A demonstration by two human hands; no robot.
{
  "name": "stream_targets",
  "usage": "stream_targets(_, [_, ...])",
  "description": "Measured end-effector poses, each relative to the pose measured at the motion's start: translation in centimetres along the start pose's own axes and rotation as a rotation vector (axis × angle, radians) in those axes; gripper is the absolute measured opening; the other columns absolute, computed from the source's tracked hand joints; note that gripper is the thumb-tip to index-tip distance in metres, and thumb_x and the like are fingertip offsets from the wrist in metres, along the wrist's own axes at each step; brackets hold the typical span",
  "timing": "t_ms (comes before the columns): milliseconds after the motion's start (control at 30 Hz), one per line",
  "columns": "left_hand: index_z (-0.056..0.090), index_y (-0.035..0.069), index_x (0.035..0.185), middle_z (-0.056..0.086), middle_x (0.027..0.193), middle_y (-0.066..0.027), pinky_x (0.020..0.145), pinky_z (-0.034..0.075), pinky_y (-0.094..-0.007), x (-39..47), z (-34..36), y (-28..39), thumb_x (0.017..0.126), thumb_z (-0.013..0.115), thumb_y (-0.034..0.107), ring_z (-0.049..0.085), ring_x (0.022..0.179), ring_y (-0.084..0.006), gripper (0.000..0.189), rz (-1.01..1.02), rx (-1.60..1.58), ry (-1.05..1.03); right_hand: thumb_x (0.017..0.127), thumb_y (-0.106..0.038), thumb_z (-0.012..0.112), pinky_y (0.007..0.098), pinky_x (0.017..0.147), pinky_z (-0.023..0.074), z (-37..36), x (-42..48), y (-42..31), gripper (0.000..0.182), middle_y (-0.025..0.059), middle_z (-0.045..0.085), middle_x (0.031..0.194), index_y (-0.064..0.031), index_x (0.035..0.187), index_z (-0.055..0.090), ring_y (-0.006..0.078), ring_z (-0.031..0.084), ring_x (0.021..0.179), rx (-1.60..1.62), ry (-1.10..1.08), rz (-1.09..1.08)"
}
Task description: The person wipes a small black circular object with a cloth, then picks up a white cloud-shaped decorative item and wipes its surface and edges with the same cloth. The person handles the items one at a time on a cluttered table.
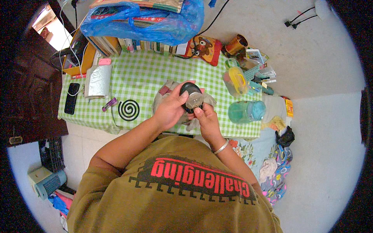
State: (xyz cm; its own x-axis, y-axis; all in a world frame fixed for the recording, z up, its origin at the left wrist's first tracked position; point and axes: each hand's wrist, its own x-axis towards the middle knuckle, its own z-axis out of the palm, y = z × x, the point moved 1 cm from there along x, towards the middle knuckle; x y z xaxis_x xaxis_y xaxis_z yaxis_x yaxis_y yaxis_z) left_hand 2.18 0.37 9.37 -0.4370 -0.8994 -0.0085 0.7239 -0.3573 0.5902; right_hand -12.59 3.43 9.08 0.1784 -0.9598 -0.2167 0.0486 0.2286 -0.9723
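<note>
Both hands hold a small black rounded device (pixel 191 96) with a clear, greyish faceted cap or cover at its near end; its exact kind I cannot tell. My left hand (pixel 170 112) wraps its left side, with the thumb on the black body. My right hand (pixel 209 121) pinches the near end by the clear part between thumb and fingers. Under the hands a crumpled grey cloth (pixel 157 100) with a reddish patch lies on the green-and-white checked tablecloth (pixel 140 75). The hands partly hide the cloth and the device's underside.
Left are a black mosquito coil (pixel 128 110), a purple object (pixel 109 104), a smartphone (pixel 72 98) and a silvery pouch (pixel 98 81). Right are a teal bottle (pixel 246 111) and a yellow-handled container (pixel 235 81). Books (pixel 151 46) and a blue plastic bag (pixel 142 26) line the back.
</note>
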Motion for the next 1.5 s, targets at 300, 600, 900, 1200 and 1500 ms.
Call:
stream_targets(300, [0.038,0.020,0.126,0.052,0.113,-0.0025,0.079,0.043,-0.0397,-0.3,0.5,0.5,0.086,0.058,0.030,0.051,0.100,-0.0160,0.047,-0.263,-0.139,0.071,0.088,-0.019,0.056,0.0265,0.072,0.0455,-0.8,-0.1,1.2,0.025,0.0057,0.061,0.090,0.0015,0.102,0.054,0.0118,0.056,0.079,-0.173,0.092,-0.122])
stream_targets(600, [0.052,0.009,0.111,0.061,0.103,-0.0074,0.082,0.046,-0.0390,-1.1,-1.5,-2.6,0.086,0.053,0.032,0.058,0.093,-0.0221,0.033,-0.398,-0.399,0.165,0.086,-0.020,0.060,0.0266,0.067,0.0446,-0.8,0.0,2.6,0.025,0.0052,0.060,0.081,0.0010,0.098,0.056,0.0113,0.053,0.073,-0.386,0.089,-0.140])
stream_targets(900, [0.052,0.010,0.110,0.060,0.104,-0.0081,0.078,0.048,-0.0376,-1.1,-2.2,-3.4,0.086,0.052,0.038,0.058,0.093,-0.0227,0.037,-0.320,-0.376,0.275,0.077,-0.031,0.067,0.0389,0.051,0.0436,-0.8,0.6,3.8,0.033,0.0142,0.055,0.056,-0.0001,0.071,0.056,0.0309,0.056,0.054,-0.741,0.119,-0.151])
stream_targets(1200, [0.048,0.003,0.107,0.058,0.098,-0.0110,0.081,0.048,-0.0408,-1.3,-3.4,-4.3,0.085,0.053,0.028,0.058,0.088,-0.0262,0.033,-0.338,-0.419,0.247,0.079,-0.020,0.066,0.0298,0.046,0.0409,-1.1,0.3,4.9,0.025,0.0093,0.054,0.052,0.0020,0.074,0.057,0.0162,0.053,0.047,-0.842,0.119,-0.192])
stream_targets(1500, [0.050,0.004,0.101,0.056,0.093,-0.0069,0.069,0.050,-0.0311,-1.3,-4.6,-5.6,0.086,0.052,0.020,0.057,0.082,-0.0183,0.021,-0.330,-0.171,0.215,0.075,-0.031,0.068,0.0408,0.052,0.0430,-1.1,-0.3,5.1,0.036,0.0147,0.053,0.053,0.0011,0.068,0.054,0.0325,0.056,0.053,-0.767,0.077,-0.143])
